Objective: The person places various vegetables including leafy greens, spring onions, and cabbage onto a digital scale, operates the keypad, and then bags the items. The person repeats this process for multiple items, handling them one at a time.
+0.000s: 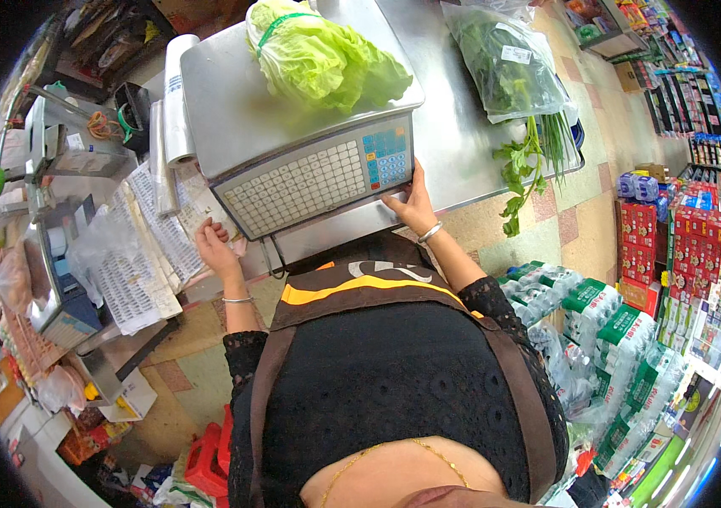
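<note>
A label-printing weighing scale (306, 190) with a keypad stands on the metal counter before me. On its steel pan lies a head of leafy lettuce (328, 60), bound by a green band. My right hand (416, 202) grips the scale's near right corner, thumb at the front and fingers along the side. Beside the near left corner is my left hand (217, 247), palm up, its fingers loosely curled and nothing visible in them. To the right, a clear plastic bag (500, 70) of leafy greens bears a white label; stems and leaves (522, 168) hang out of it.
Left of the scale are a plastic bag roll (180, 101) and printed sheets (138, 247). A metal counter (455, 146) extends right. Wrapped bottle packs (614, 343) and red cartons (697, 247) stand on the right. Red plastic crates (208, 454) sit low on the left.
</note>
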